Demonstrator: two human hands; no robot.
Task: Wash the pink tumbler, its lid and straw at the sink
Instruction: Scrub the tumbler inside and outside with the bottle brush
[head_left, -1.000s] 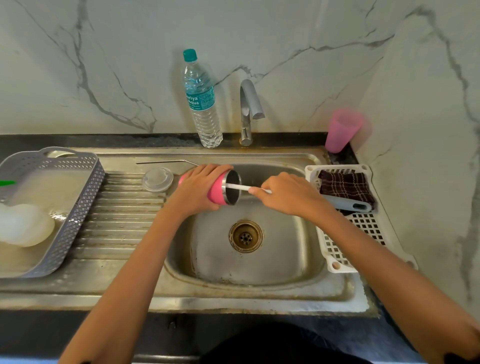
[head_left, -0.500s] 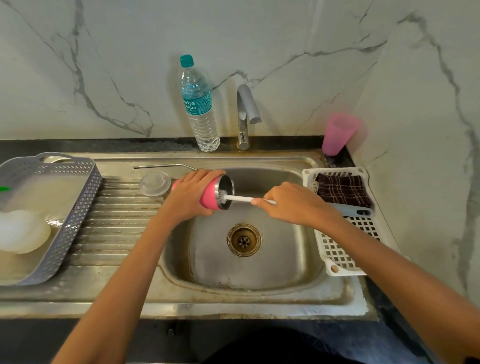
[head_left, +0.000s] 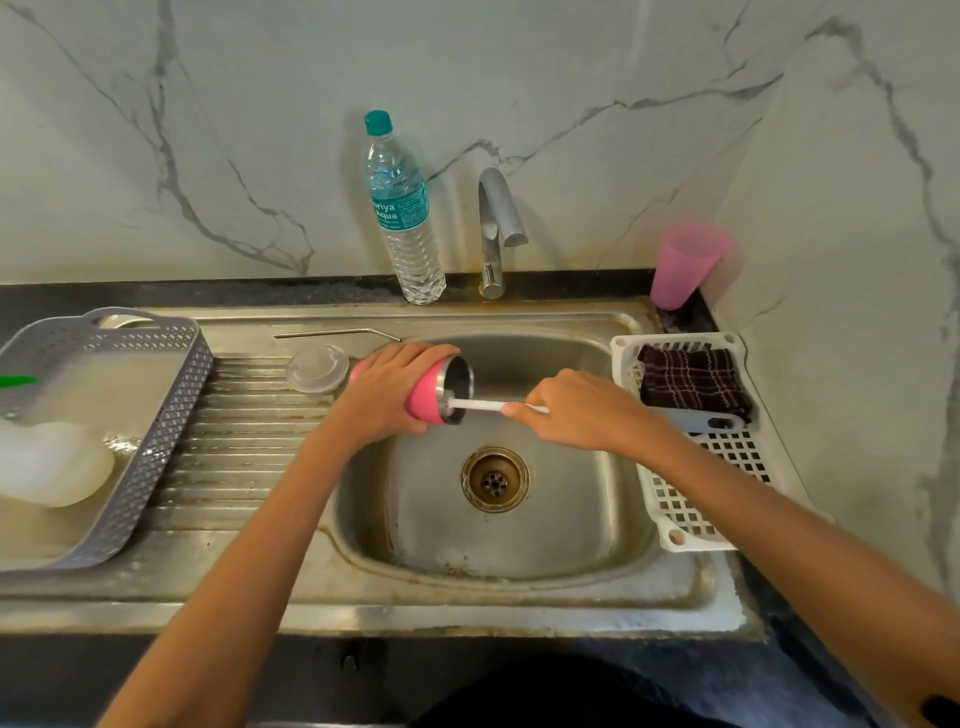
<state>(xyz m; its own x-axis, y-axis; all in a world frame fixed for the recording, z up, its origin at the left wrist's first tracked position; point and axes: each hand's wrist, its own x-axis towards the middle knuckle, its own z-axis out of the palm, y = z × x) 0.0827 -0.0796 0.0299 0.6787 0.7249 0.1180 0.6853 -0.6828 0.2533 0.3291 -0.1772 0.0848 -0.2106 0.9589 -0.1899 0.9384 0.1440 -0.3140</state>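
left hand (head_left: 387, 395) grips steel-lined pink tumbler (head_left: 422, 402) | right hand (head_left: 576, 410) pinches thin white brush (head_left: 478, 405)

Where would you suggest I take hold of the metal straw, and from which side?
Pinch the straw mid-shaft from above, fingers front and back: it lies flat, left to right, on the sink ledge, with its bent end pointing right.

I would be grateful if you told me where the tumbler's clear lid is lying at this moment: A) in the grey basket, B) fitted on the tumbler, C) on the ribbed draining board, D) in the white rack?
C: the clear lid lies on the ribbed draining board, just left of the pink tumbler that the left hand grips while the right hand holds a white brush in its mouth.
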